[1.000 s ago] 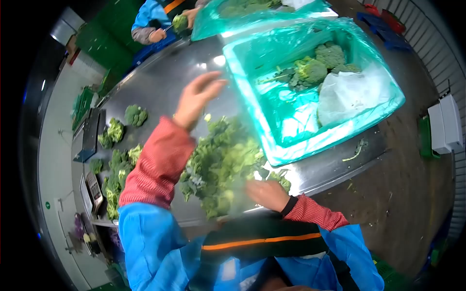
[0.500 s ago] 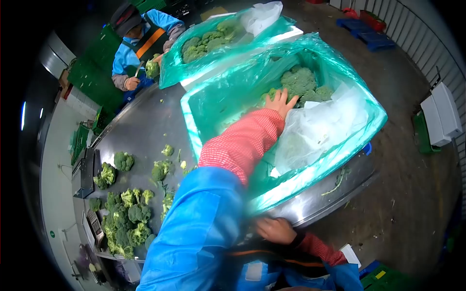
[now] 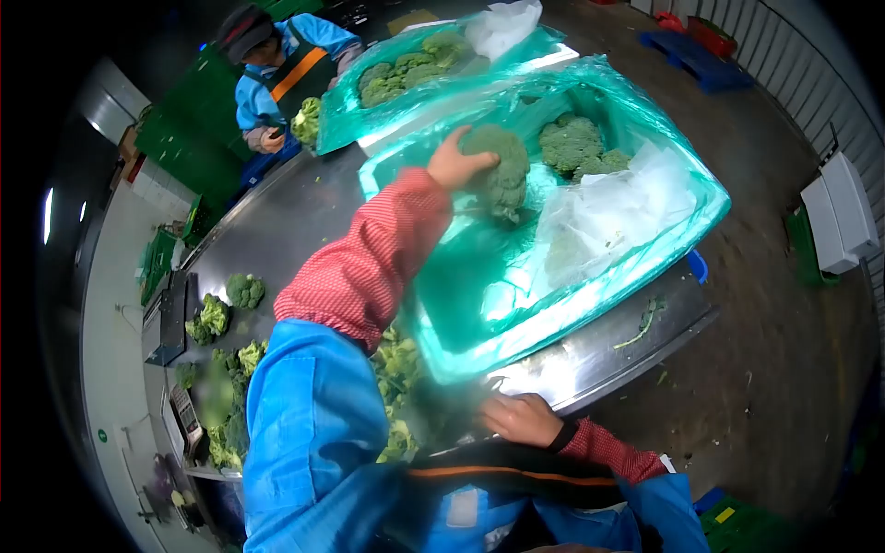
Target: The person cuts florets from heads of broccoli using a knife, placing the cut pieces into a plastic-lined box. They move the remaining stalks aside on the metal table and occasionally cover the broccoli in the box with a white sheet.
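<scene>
My left hand (image 3: 461,164) is closed on a large broccoli head (image 3: 502,175), held over the left part of a box lined with green plastic film (image 3: 479,355). Two other broccoli heads (image 3: 572,145) lie at the box's far side, beside crumpled white sheeting (image 3: 618,217). Close to my body, by the table's near edge, my right hand (image 3: 521,419) has its fingers curled. What it grips, if anything, is blurred and hidden. Light green broccoli pieces (image 3: 396,364) lie on the table between my left sleeve and the box.
Several broccoli heads (image 3: 244,290) lie on the metal table (image 3: 295,212) at the left, near a scale (image 3: 186,415). Behind the box stands a second lined box (image 3: 392,78) with broccoli. A co-worker (image 3: 281,74) holds broccoli across the table. A blue pallet (image 3: 696,60) lies on the floor.
My left hand was on the broccoli among the heads in the box; now it has shifted left and up with one head. My right hand has moved slightly up. The co-worker's hands have shifted.
</scene>
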Demonstrator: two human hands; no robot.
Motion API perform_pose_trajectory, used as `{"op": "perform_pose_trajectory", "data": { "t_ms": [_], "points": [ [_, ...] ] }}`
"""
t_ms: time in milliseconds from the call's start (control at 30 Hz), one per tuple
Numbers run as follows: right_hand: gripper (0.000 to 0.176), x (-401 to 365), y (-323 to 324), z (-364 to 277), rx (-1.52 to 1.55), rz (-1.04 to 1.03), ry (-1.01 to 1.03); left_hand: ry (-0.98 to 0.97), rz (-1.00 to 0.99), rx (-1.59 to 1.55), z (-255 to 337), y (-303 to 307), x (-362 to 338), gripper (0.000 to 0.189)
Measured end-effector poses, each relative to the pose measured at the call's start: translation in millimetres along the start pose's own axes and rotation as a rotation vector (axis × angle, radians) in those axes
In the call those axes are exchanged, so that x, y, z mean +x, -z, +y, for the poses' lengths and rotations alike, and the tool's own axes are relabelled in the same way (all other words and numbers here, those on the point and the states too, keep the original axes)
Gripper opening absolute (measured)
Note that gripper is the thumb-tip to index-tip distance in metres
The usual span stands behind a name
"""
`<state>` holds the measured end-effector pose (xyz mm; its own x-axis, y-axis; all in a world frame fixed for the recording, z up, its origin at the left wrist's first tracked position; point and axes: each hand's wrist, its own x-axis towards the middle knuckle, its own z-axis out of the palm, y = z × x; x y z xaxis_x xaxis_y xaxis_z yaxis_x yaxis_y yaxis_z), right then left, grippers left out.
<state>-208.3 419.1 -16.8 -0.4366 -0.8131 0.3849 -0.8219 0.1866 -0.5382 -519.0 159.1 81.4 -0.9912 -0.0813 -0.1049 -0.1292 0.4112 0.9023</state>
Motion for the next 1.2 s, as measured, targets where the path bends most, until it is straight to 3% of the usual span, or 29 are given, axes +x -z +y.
{"op": "perform_pose_trajectory", "data": {
  "t_ms": [67,200,233,333,433,500,567,600,700,767,867,967,1000,1100,1167,1200],
  "points": [
    [0.012,8.6,1.0,-7.6,-0.088,0.02,0.152,0.069,0.026,-0.267,21.3,19.2,-48.9,0.09],
    [0.01,24.6,8.2,-37.3,0.151,0.116,-0.154,0.148,0.027,-0.58,37.2,68.5,-139.0,0.082],
    [0.012,31.8,10.3,-42.2,0.128,0.209,-0.049,0.042,-0.062,-0.702,19.9,83.0,-153.3,0.077],
    [0.015,40.7,-6.4,-56.2,0.366,0.308,-0.262,0.003,-0.104,-0.882,-12.7,114.2,-216.2,0.073],
    [0.034,63.1,-2.0,-77.7,0.667,0.278,-0.568,-0.007,-0.089,-0.952,-36.3,126.3,-286.5,0.072],
    [0.048,83.8,-17.5,-76.9,0.673,0.412,-0.478,0.007,-0.054,-0.971,-53.9,127.8,-326.3,0.072],
    [0.058,103.5,-26.3,-75.8,1.006,0.36,-0.629,0.067,-0.008,-1.047,-78.1,124.4,-359.3,0.071],
    [0.058,111.0,-29.3,-78.4,1.084,0.369,-0.602,0.063,-0.006,-1.085,-89.4,120.7,-372.5,0.071],
    [0.056,132.0,-39.1,-82.3,0.984,0.37,-0.616,0.062,-0.04,-1.174,-117.5,108.1,-407.0,0.073],
    [0.049,137.5,-52.6,-74.2,1.004,0.313,-0.731,0.086,-0.059,-1.14,-130.6,104.3,-425.6,0.068],
    [0.044,144.6,-70.8,-66.0,1.0,0.306,-0.668,0.198,-0.156,-1.175,-143.1,114.3,-444.7,0.074],
    [0.043,144.8,-93.5,-62.9,0.901,0.236,-0.665,0.382,0.084,-0.859,-149.0,101.9,-448.7,0.078],
    [0.044,144.0,-99.8,-62.5,0.835,0.204,-0.667,0.389,0.126,-0.896,-148.3,96.0,-446.9,0.087],
    [0.045,137.4,-100.6,-61.4,0.458,0.124,-0.616,0.496,0.273,-0.626,-153.6,78.8,-439.7,0.093],
    [0.044,134.0,-84.5,-66.9,0.183,0.09,-0.554,0.519,0.324,-0.718,-150.9,70.2,-437.4,0.094],
    [0.033,127.1,-83.7,-64.6,0.076,0.194,-0.465,0.536,0.353,-0.768,-134.1,68.7,-436.2,0.094]
  ]
}}
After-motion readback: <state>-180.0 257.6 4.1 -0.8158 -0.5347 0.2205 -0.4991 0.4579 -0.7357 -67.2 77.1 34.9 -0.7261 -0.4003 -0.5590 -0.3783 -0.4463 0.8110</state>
